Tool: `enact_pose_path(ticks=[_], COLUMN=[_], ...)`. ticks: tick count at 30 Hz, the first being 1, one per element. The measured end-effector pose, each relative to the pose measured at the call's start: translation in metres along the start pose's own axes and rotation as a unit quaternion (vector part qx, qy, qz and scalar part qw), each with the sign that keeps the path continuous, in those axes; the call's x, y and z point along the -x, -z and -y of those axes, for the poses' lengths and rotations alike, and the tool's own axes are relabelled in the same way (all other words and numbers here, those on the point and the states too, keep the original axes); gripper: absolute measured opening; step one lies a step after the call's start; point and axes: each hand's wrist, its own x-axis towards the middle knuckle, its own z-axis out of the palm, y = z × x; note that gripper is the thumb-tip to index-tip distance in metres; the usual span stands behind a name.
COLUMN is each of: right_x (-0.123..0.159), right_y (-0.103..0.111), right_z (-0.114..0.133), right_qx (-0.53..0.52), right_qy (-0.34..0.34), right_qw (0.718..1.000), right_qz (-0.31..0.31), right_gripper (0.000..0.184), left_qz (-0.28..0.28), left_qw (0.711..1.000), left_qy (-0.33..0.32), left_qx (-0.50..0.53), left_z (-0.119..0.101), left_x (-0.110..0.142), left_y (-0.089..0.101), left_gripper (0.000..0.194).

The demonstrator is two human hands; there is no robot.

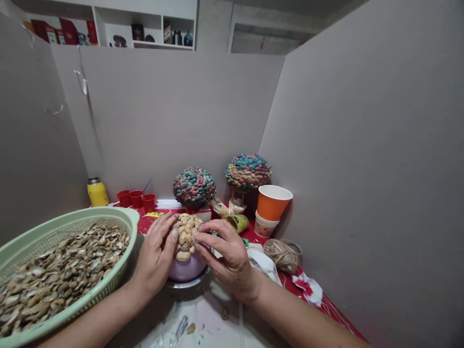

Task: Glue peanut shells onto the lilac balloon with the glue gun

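A ball covered with beige shells (186,232) rests on a purple base (186,268) at the middle of the table. My left hand (156,254) cups its left side, fingers curved against the shells. My right hand (224,256) is on its right side, fingertips pinched on a shell at the surface. A pale green basket (123,218) full of loose brown shells (61,270) sits at my left, close to my left forearm.
Two finished painted shell balls (194,187) (248,170) stand behind. Orange paper cups (271,205), a twine bundle (281,253), a white cloth (263,263), red small cups (137,198) and a yellow flask (97,192) surround them. Grey partition walls enclose the table.
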Motion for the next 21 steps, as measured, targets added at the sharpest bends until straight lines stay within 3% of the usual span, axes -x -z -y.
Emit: enact_pose_path(ticks=[6, 21], right_x=[0.0009, 0.0025], right_y=[-0.0042, -0.0064], right_z=[-0.0006, 0.0071], right_qx=[0.044, 0.042], right_qy=[0.004, -0.002], right_qw=[0.998, 0.998], right_qz=[0.035, 0.041], right_gripper=[0.014, 0.010], left_qz=[-0.005, 0.003], left_qw=[1.000, 1.000], left_qy=[-0.003, -0.015], left_qx=[-0.004, -0.023], left_z=[0.0019, -0.0013], left_x=[0.0019, 0.0031], left_y=[-0.0006, -0.0005], left_gripper=[0.043, 0.042])
